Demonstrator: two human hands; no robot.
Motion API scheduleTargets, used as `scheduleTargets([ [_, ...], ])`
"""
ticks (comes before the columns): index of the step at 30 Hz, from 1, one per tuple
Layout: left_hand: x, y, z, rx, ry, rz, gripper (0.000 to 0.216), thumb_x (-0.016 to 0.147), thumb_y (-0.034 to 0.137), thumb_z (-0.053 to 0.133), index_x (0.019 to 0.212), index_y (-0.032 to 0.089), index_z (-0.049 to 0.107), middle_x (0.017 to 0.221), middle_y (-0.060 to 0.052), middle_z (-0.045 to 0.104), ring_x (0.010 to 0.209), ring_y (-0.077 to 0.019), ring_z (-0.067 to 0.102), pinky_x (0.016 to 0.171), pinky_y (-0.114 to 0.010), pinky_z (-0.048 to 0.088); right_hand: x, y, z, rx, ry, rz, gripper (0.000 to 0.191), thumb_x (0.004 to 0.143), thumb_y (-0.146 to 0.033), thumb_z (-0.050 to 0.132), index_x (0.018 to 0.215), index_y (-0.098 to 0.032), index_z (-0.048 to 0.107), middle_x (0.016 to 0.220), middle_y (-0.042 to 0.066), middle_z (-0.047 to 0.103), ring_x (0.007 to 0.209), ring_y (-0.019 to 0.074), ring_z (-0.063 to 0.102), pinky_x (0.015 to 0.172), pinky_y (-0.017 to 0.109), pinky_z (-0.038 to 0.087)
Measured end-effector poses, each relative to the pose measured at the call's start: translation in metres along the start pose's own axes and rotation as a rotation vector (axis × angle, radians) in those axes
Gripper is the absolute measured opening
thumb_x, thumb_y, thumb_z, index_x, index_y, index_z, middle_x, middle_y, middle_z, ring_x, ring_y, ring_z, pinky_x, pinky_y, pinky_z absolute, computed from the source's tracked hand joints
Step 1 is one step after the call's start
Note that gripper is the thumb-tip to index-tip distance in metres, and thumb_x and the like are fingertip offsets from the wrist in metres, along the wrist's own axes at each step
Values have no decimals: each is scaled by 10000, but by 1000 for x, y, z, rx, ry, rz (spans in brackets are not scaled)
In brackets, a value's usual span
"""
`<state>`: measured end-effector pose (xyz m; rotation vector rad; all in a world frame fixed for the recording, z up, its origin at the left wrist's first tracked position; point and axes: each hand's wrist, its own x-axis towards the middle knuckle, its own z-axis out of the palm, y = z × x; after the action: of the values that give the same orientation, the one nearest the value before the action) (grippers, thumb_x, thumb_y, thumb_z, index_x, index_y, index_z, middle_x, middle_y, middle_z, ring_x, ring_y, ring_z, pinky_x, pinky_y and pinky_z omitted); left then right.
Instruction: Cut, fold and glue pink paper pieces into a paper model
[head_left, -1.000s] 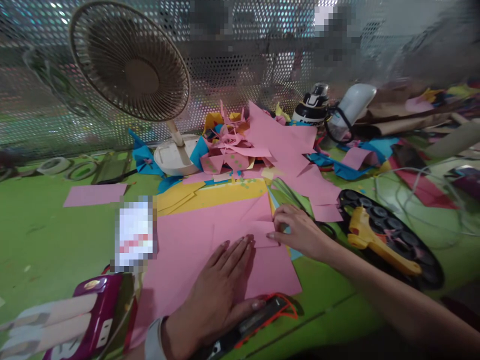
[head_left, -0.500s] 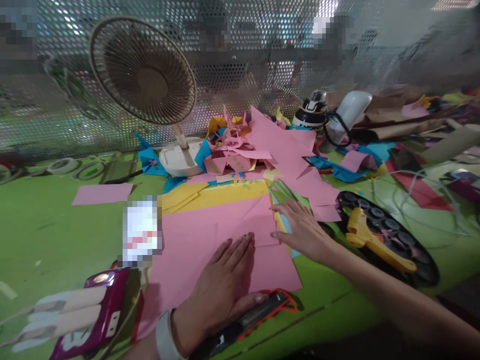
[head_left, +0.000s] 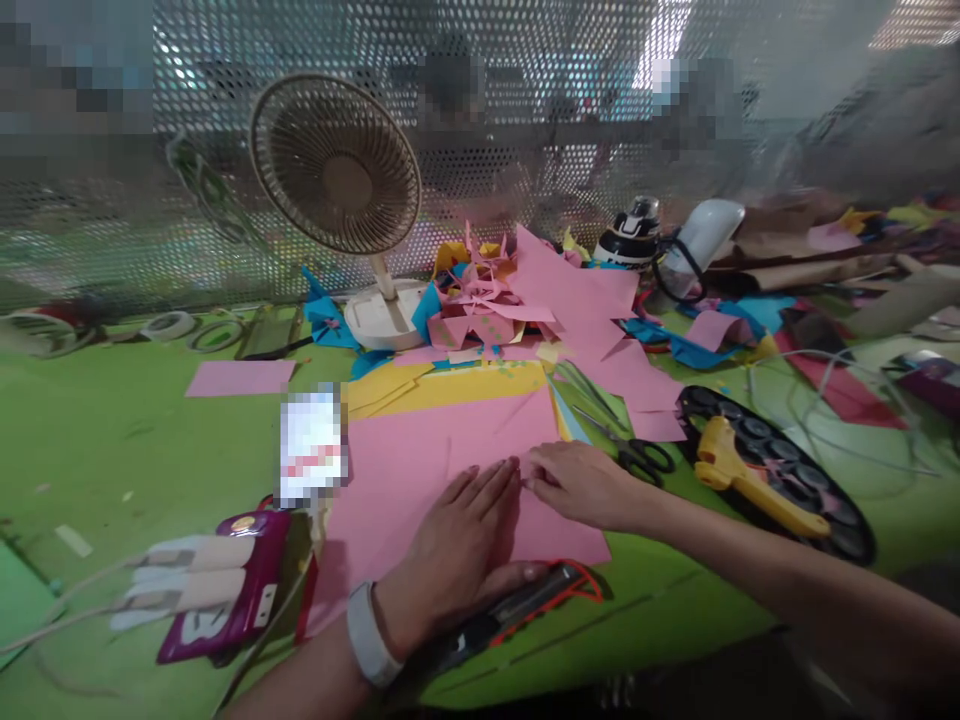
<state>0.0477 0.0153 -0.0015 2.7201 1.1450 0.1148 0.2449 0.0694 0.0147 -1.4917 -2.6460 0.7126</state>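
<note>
A large pink paper sheet lies on the green table, over yellow paper. My left hand rests flat on the sheet, fingers stretched out together. Its thumb touches a black tool with an orange-red edge, whose kind I cannot make out. Close by on the right, my right hand has its fingers curled and closed at the pink paper, fingertips down against it. Scissors with black handles lie just beyond that hand. Blue paper shows at the sheet's right edge.
Left of the sheet are a blurred-out bright screen and a purple power strip with plugs. A fan stands behind, beside piled paper scraps. At right, a yellow plastic tool sits on a black tray with round wells.
My right hand has moved down and left from the sheet's right edge, its fingers now curled in. The scissors have come into sight. My left hand stays flat; the view has shifted.
</note>
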Motion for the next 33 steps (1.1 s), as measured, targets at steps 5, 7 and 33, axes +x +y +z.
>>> scheduleTargets([
  [5, 0, 0, -2, -19, 2, -1, 814, 830, 667, 273, 1415, 107, 189, 1468, -139, 201, 1352, -230, 188, 1104, -395, 155, 9, 17, -9, 82, -129, 62, 211, 775, -378, 541, 715, -182, 589, 705, 35, 645, 658, 169, 562, 541, 243, 314],
  [7, 0, 0, -3, -25, 4, 3, 818, 829, 671, 265, 1419, 111, 171, 1474, -134, 182, 1352, -233, 188, 1103, -397, 156, 15, 24, -14, 138, -216, 96, 255, 722, -411, 599, 634, -172, 592, 617, 31, 631, 595, 165, 561, 504, 239, 326],
  [33, 11, -8, -32, -166, 47, -45, 527, 865, 566, 351, 1174, 189, 551, 1238, -97, 556, 1112, -227, 517, 916, -327, 382, 30, 37, -10, 510, -517, 232, 407, 647, -531, 673, 547, -160, 537, 478, 11, 651, 431, 115, 602, 354, 183, 271],
])
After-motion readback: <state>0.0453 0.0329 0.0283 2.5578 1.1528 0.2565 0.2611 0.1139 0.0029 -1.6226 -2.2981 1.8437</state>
